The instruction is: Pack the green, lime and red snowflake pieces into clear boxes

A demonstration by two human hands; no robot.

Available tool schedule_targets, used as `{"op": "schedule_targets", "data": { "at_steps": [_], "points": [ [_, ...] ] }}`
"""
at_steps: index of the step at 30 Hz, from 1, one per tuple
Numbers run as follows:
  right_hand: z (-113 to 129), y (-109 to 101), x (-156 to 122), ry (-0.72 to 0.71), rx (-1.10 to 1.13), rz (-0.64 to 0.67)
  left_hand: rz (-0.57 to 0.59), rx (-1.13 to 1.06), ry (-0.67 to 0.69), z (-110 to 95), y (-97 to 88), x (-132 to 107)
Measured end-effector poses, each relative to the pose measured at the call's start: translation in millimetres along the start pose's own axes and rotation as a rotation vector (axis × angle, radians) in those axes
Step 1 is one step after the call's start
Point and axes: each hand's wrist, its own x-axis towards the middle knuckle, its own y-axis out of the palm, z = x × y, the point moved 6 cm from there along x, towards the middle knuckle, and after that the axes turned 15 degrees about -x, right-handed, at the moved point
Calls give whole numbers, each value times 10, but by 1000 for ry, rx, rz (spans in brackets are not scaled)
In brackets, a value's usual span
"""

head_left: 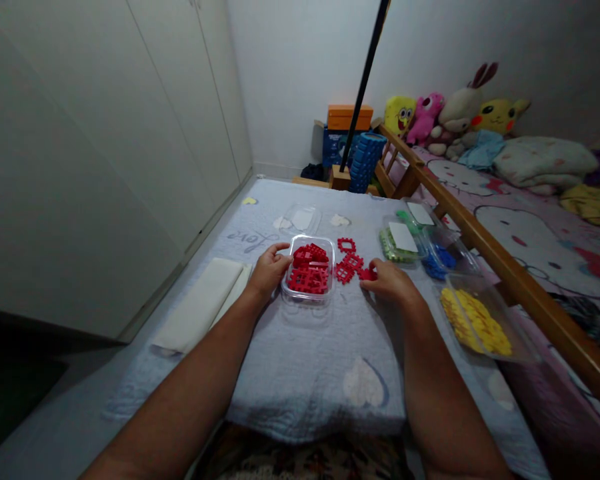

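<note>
A clear plastic container (309, 295) stands in the middle of the cloth-covered table, with several red interlocking plastic pieces (309, 270) inside. My left hand (271, 268) grips its left rim, thumb and fingers closed on the wall. To the right of the container, a few loose red square-framed pieces (347, 245) lie on the cloth. My right hand (387, 279) pinches another red piece (367, 274) at the right end of this group. Part of that piece is hidden by the fingers. A clear lid (303, 218) with a white label lies behind the container.
At the right are closed-looking containers of green pieces (399, 243), blue pieces (437, 261) and yellow pieces (475, 321). A folded cream cloth (200, 303) lies at the left. A wooden bed rail (510, 267) borders the table's right side; a black pole (365, 83) rises behind.
</note>
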Motion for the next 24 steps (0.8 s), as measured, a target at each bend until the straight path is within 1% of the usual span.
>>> {"op": "schedule_targets", "data": {
  "at_steps": [6,8,10,13,15,16,18,20,22,24],
  "points": [
    [-71,-47,6,7,58,-53,0,-19,-9,-4,17,-15],
    [-88,-114,4,7,124,-84,-2,-24,-6,-11,23,-22],
    [-46,-222,-9,-27,238,-151,-4,-24,-6,-17,29,-25],
    [173,-423,-68,-170,442,-307,-4,-23,-8,-23,38,-26],
    [404,-520,-132,-310,535,-391,-2,-22,-8,-29,45,-28],
    [532,-544,-163,-383,562,-411,0,-22,-9,-31,48,-29],
    [766,-543,-206,-495,587,-408,5,-24,-13,-33,52,-33],
    [934,-504,-222,-555,572,-378,7,-22,-13,-35,52,-37],
    [1023,-462,-222,-576,534,-353,6,-18,-6,-37,49,-40],
    [1046,-433,-220,-577,492,-337,4,-19,-2,-33,43,-39]
  ]
}}
